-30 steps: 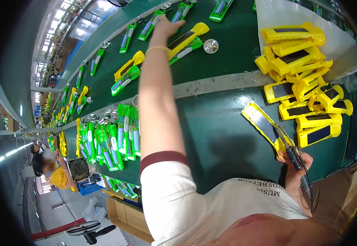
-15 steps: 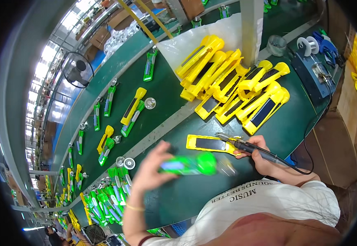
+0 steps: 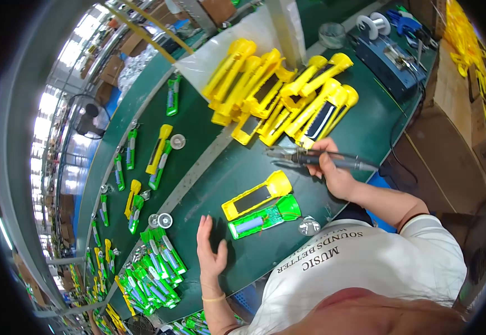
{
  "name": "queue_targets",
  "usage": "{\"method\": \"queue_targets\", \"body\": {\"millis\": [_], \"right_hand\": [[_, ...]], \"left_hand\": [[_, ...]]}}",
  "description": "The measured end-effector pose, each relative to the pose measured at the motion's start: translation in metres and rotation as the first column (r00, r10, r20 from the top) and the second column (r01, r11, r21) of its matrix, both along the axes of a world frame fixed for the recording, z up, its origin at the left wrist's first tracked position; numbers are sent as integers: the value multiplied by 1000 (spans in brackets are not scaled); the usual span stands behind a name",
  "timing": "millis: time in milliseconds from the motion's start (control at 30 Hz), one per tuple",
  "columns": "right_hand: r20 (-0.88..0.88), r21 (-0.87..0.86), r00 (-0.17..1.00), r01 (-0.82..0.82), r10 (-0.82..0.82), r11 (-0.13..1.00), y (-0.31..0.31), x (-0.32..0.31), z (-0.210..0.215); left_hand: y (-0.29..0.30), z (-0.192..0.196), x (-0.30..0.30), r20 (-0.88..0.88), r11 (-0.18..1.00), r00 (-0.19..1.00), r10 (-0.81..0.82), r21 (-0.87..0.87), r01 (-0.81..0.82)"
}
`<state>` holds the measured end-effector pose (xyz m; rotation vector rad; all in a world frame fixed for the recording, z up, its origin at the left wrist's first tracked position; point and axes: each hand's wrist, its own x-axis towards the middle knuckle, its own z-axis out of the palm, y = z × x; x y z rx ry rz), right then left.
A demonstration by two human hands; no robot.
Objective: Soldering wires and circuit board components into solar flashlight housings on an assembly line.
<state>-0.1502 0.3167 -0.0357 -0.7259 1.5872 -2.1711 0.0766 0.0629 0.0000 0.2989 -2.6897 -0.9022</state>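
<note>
- Your right hand (image 3: 332, 173) is closed in a fist around a soldering iron (image 3: 332, 161), a slim dark rod with a grey handle, lying almost level with its tip pointing to your left.
- Your left hand (image 3: 212, 254) is spread wide, fingers apart, and holds nothing; it is over the green bench (image 3: 243, 167), just left of the green half-shell.
- The green half-shell (image 3: 262, 218) lies flat in front of you: glossy translucent plastic, long with a rounded head, a pale blue part inside it.
- The yellow half-shell (image 3: 257, 195) lies just beside it on the far side, parallel: opaque, smooth, with a dark rectangular window.
- A small round reflector (image 3: 309, 226) sits near the green shell's rounded end.
- Beyond the iron, a heap of yellow shells (image 3: 276, 95) is piled loosely.
- To your left, a stack of green shells (image 3: 156, 268) fans across the bench.
- A dark blue box-shaped unit (image 3: 391, 61) sits at the far right.
</note>
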Motion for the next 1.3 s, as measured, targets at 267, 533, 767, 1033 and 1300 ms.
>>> {"method": "queue_targets", "body": {"millis": [267,533,767,1033,1300], "right_hand": [[126,-197,990,92,-68,976,-11,7,12],[271,-278,961,26,52,960,-3,5,-5],[158,-162,976,-127,153,978,3,20,-4],[45,-22,975,-217,218,976,0,18,-5],[-30,65,970,-237,239,969,-2,18,-6]], "left_hand": [[7,-16,-39,10,985,991,-136,-102,136],[32,-15,-45,-233,849,952,-199,-526,48],[40,-15,-61,-207,994,975,-79,55,92],[48,2,-65,7,999,1000,4,33,-4],[46,2,-71,57,997,998,14,69,-18]]}}
